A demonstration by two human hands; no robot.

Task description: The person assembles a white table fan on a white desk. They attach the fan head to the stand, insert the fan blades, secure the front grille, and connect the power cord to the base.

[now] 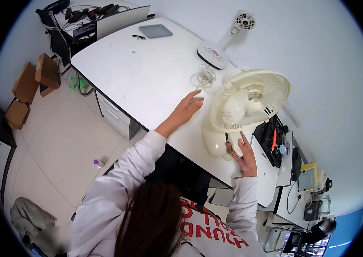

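Note:
My right hand (246, 159) is closed around a white, handle-like part of a cream fan head (271, 88), just below its round slatted guard. The guard is tilted, and pale blades (234, 110) show inside it. Under and beside it lies a rounded cream piece (211, 139), partly hidden by the guard. My left hand (187, 107) reaches over the table with its fingers stretched out, holding nothing. Beyond its fingertips lies a coiled white cord (205, 76). Farther back a white fan stand (226, 40) with a bare motor end rests on its base.
The white table (117, 81) bears a grey tray (156, 31) and a short black cable (138, 37) at its far end. At right sits a black tool case (271, 143) with an orange-handled tool. Cardboard boxes (26, 83) and a purple-capped bottle (98, 163) stand on the floor at left.

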